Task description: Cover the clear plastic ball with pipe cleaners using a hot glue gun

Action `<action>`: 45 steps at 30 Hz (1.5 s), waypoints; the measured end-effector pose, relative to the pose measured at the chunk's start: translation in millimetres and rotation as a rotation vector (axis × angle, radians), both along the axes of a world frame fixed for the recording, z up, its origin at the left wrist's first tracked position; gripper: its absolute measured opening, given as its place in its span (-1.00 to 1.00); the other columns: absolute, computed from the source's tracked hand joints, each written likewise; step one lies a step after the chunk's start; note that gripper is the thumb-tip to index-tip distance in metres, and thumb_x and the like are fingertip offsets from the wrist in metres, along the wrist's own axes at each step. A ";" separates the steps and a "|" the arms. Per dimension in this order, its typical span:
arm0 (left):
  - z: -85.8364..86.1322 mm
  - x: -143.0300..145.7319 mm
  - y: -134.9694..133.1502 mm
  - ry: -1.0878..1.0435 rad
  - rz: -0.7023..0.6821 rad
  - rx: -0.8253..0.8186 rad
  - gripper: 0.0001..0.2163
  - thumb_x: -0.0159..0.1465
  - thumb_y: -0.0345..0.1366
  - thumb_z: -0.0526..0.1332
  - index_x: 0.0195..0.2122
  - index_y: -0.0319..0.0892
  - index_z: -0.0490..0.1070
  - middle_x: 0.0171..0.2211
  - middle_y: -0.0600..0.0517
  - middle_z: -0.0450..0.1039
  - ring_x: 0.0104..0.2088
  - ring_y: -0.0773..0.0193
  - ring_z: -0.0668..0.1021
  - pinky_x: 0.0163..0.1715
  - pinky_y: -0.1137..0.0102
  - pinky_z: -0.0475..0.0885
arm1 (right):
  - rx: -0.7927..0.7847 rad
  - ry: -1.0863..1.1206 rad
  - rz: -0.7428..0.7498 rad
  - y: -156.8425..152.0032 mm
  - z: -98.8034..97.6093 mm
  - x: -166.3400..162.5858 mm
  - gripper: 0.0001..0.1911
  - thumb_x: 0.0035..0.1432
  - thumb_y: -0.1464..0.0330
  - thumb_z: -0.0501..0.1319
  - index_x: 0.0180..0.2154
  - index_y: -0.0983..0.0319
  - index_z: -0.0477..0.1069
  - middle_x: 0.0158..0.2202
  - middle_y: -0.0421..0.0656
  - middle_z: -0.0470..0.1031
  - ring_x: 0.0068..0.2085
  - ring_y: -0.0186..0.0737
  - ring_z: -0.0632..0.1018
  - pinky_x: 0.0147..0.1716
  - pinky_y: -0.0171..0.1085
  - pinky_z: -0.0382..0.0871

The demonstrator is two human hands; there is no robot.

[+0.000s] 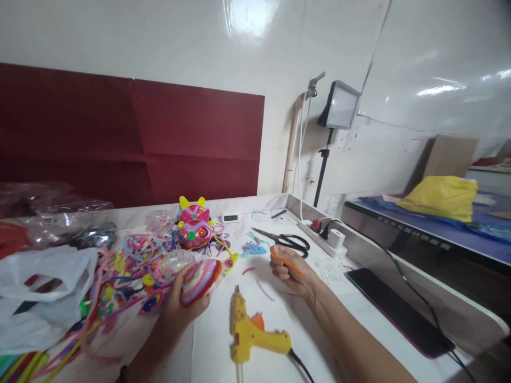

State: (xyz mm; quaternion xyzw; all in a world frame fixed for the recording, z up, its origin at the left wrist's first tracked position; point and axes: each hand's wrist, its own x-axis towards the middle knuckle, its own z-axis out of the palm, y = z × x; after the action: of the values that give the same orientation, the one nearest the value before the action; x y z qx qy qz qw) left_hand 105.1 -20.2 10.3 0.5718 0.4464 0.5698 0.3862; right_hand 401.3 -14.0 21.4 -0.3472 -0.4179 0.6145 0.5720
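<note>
My left hand (181,303) is closed round a rounded piece wound from pink, orange and purple pipe cleaners (200,277), held just above the white table (215,340). My right hand (288,271) rests on the table with its fingers curled round an orange pipe cleaner (288,264). Between the two hands, a yellow glue gun (249,335) lies nearest to me. Black-handled scissors (285,241) lie just beyond my right hand.
A tangle of coloured pipe cleaners (131,266) and plastic bags (40,287) fill the left side. A colourful cat-eared figure (194,227) stands behind, near a small digital clock (230,217). A power strip (325,236), a black tablet (399,314) and a lamp stand (337,114) are right.
</note>
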 end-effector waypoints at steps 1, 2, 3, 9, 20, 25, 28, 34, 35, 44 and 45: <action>0.6 0.6 -0.8 -0.015 -0.003 -0.007 -0.43 -0.10 -0.24 0.42 0.00 -0.02 0.40 -0.03 -0.05 0.54 0.02 -0.16 0.54 -0.05 0.19 0.48 | -0.003 -0.016 -0.022 2.0 -1.9 3.2 -0.81 0.32 0.29 0.19 -0.12 0.28 0.41 -0.27 -0.20 0.50 -0.43 -0.36 0.52 -0.48 -0.34 0.47; 1.3 1.3 -1.7 -0.029 -0.006 -0.014 -0.43 -0.11 -0.24 0.42 -0.01 -0.02 0.40 -0.04 -0.04 0.54 0.03 -0.16 0.54 -0.06 0.19 0.49 | -0.007 -0.035 -0.045 3.9 -3.6 6.2 -0.78 0.32 0.29 0.20 -0.08 0.28 0.41 -0.20 -0.16 0.51 -0.35 -0.30 0.55 -0.40 -0.28 0.50; 2.1 1.8 -2.6 -0.038 -0.009 -0.019 -0.43 -0.11 -0.23 0.42 -0.01 -0.02 0.40 -0.04 -0.04 0.54 0.03 -0.17 0.53 -0.06 0.20 0.49 | -0.012 -0.055 -0.068 5.7 -5.3 8.8 -0.76 0.31 0.28 0.20 -0.05 0.27 0.40 -0.14 -0.13 0.50 -0.29 -0.26 0.56 -0.34 -0.22 0.52; 5.5 2.4 -7.0 0.047 0.013 0.001 -0.41 -0.09 -0.22 0.40 0.03 -0.06 0.38 -0.01 -0.06 0.52 0.02 -0.13 0.55 -0.03 0.20 0.47 | -0.055 -0.230 -0.139 9.0 -11.5 18.4 -0.73 0.31 0.28 0.20 -0.02 0.27 0.40 -0.09 -0.11 0.50 -0.22 -0.20 0.57 -0.26 -0.16 0.53; 9.2 12.4 -18.9 0.144 0.043 0.028 -0.40 -0.10 -0.27 0.34 0.05 -0.13 0.37 0.00 -0.13 0.52 -0.04 -0.11 0.58 -0.06 0.17 0.49 | -0.070 -0.551 -0.168 6.0 -15.5 12.3 -0.79 0.31 0.29 0.21 -0.10 0.29 0.43 -0.20 -0.16 0.52 -0.31 -0.27 0.57 -0.34 -0.22 0.52; 7.7 11.5 -21.2 0.142 0.027 0.053 -0.41 -0.10 -0.32 0.35 0.04 -0.14 0.39 0.02 -0.13 0.50 0.02 -0.12 0.54 0.06 0.14 0.43 | -0.057 -0.650 -0.243 9.5 -21.3 14.3 -0.80 0.31 0.29 0.21 -0.12 0.29 0.43 -0.21 -0.16 0.52 -0.33 -0.29 0.56 -0.36 -0.24 0.51; -0.6 9.7 -20.1 0.201 -0.016 0.060 -0.40 -0.07 -0.35 0.36 0.07 -0.13 0.36 0.03 -0.13 0.49 0.05 -0.09 0.53 0.11 0.13 0.39 | -0.021 -0.703 -0.286 11.1 -24.1 13.3 -0.81 0.30 0.28 0.21 -0.24 0.30 0.44 -0.36 -0.23 0.50 -0.45 -0.36 0.52 -0.47 -0.32 0.45; -10.3 9.9 -22.3 0.384 0.004 0.165 -0.38 -0.03 -0.38 0.31 0.12 -0.16 0.24 0.07 -0.17 0.43 0.07 -0.05 0.50 0.10 0.04 0.39 | 0.101 -0.840 -0.388 9.3 -22.6 6.9 -0.73 0.03 0.15 0.22 -0.42 0.25 0.47 -0.54 -0.15 0.53 -0.57 -0.22 0.48 -0.60 -0.28 0.28; -8.9 10.1 -23.8 0.406 0.004 0.169 -0.37 -0.03 -0.39 0.31 0.12 -0.17 0.23 0.08 -0.19 0.41 0.09 -0.06 0.48 0.11 0.03 0.37 | 0.123 -0.882 -0.407 8.3 -21.6 6.3 -0.72 0.00 0.15 0.20 -0.41 0.23 0.49 -0.54 -0.13 0.54 -0.56 -0.19 0.49 -0.55 -0.24 0.30; -0.9 12.6 -39.7 0.558 -0.078 0.226 -0.29 -0.03 -0.41 0.33 0.18 -0.20 0.16 0.08 -0.21 0.38 0.11 -0.05 0.45 0.14 0.05 0.36 | 0.341 -1.179 -0.536 -5.3 5.2 -6.0 -0.65 0.04 0.10 0.09 -0.41 0.19 0.51 -0.38 0.02 0.61 -0.44 0.00 0.54 -0.38 -0.13 0.31; -1.0 12.9 -40.8 0.574 -0.086 0.227 -0.28 -0.04 -0.42 0.33 0.19 -0.20 0.16 0.09 -0.21 0.36 0.12 -0.06 0.43 0.15 0.05 0.36 | 0.357 -1.190 -0.514 -8.0 11.3 -11.5 -0.65 0.07 0.11 0.08 -0.40 0.20 0.51 -0.42 0.00 0.61 -0.46 -0.02 0.54 -0.41 -0.16 0.31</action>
State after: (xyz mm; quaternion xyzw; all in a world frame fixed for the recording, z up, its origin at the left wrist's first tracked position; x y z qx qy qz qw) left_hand 118.0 -60.9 9.3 0.7673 0.4460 0.4144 0.2018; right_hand 389.8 -22.0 32.7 -0.6153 -0.6611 0.0840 0.4211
